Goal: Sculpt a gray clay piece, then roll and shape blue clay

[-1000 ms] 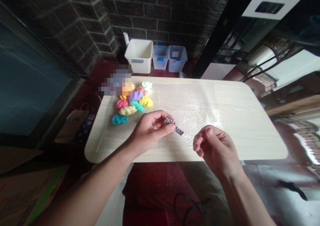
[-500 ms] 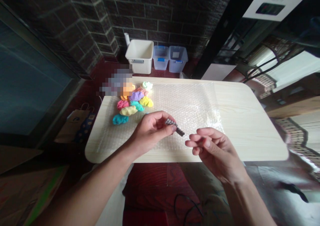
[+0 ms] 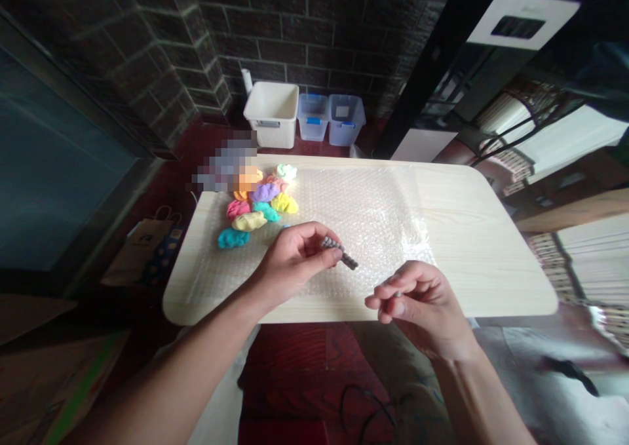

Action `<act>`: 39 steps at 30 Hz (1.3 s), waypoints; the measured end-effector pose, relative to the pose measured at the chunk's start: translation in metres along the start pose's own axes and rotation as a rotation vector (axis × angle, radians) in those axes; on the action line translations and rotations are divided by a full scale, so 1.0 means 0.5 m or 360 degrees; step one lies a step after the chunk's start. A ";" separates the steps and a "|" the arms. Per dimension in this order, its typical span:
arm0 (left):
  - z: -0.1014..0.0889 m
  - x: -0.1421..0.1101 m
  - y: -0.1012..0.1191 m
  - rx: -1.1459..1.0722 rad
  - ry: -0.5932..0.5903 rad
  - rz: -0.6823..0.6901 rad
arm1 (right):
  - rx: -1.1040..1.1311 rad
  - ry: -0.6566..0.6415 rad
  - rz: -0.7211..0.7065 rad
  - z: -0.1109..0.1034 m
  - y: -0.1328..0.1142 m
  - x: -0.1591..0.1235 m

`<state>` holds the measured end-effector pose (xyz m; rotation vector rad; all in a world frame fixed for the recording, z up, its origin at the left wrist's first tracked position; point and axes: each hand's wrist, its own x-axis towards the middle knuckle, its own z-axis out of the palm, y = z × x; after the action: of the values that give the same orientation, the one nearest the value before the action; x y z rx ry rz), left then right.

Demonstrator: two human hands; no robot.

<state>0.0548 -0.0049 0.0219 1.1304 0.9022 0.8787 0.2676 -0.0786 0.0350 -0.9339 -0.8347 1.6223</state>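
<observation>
My left hand point(image 3: 307, 251) pinches a dark grey strip point(image 3: 349, 261) between thumb and fingers, above the bubble wrap point(image 3: 363, 202). The strip looks built of small round beads, and part of it is hidden by my thumb. To the right and a little lower, my right hand point(image 3: 422, 307) is held apart from the strip, its fingers curled toward the thumb. Between them shows a tiny grey bead point(image 3: 398, 294). Soft lumps of coloured clay lie at the left of the wrap, among them a teal lump point(image 3: 233, 238), a pale yellow lump point(image 3: 249, 221) and a purple lump point(image 3: 264, 193).
A pale wooden table point(image 3: 481, 248) with rounded corners carries the wrap. Behind it on the floor stand a white bin point(image 3: 271, 120) and two clear plastic boxes point(image 3: 346, 120). A paper bag point(image 3: 142, 248) is on the floor at the left.
My right hand has drawn its fingers in toward the thumb and dropped slightly, and a tiny grey bead now shows there. My left hand keeps hold of the strip, nearly still.
</observation>
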 end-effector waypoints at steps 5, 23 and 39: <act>0.000 -0.001 0.000 0.0034 -0.0023 -0.0010 | 0.0001 0.0029 -0.0017 -0.005 0.006 0.009; 0.020 -0.011 -0.008 -0.0198 -0.0261 -0.0014 | -0.0508 0.0210 -0.0332 0.026 0.022 0.018; 0.033 -0.010 -0.021 -0.0216 -0.0204 0.0058 | -0.0802 0.0232 -0.0598 0.018 0.030 0.014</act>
<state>0.0694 -0.0173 0.0152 1.0752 0.7082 0.8736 0.2517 -0.0755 0.0249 -1.1429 -1.2621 1.0237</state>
